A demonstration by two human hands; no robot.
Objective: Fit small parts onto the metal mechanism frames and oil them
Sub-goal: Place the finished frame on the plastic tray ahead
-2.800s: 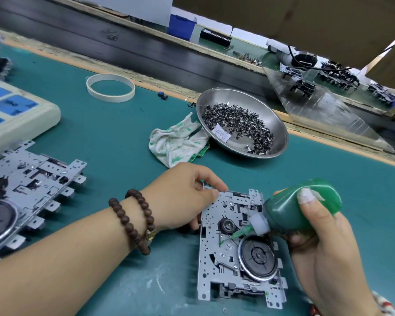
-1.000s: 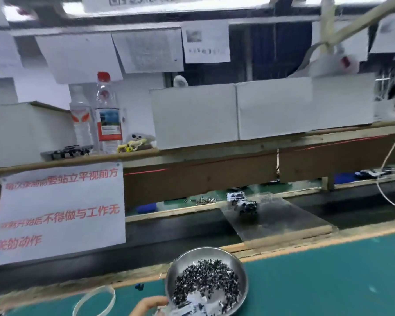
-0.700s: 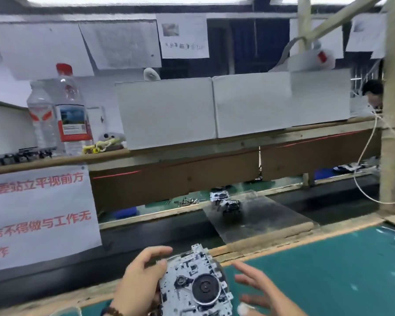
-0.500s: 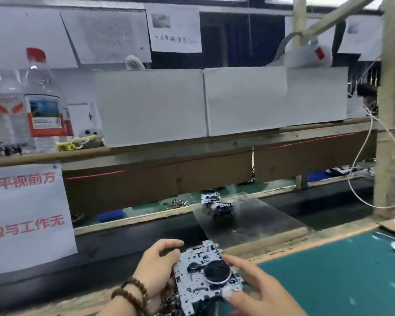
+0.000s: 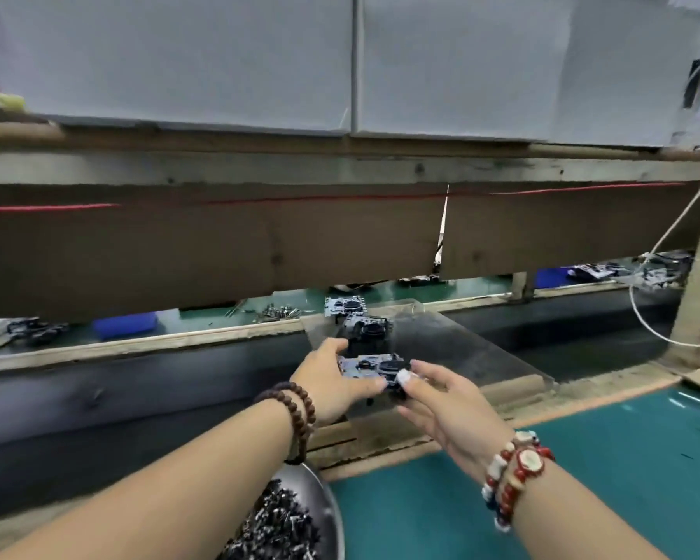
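Note:
Both arms reach far forward over the bench's back edge. My left hand (image 5: 332,381) grips the left side of a metal mechanism frame (image 5: 366,365) with a black round wheel on top. My right hand (image 5: 437,398) pinches the frame's right near corner with thumb and fingers. The frame sits low over a clear sloped plate (image 5: 461,349) that bridges the dark conveyor belt (image 5: 98,394). Two more mechanism frames (image 5: 366,323) lie on the plate's far end. The green oil bottle is not in view.
A steel bowl (image 5: 324,503) of small dark parts sits under my left forearm on the green mat (image 5: 582,478). A brown wooden board (image 5: 219,244) hangs above the belt. A white cable (image 5: 643,301) loops by a post at the right.
The camera has tipped downward. Both hands have carried the frame forward from in front of me, out over the belt and down to the clear plate.

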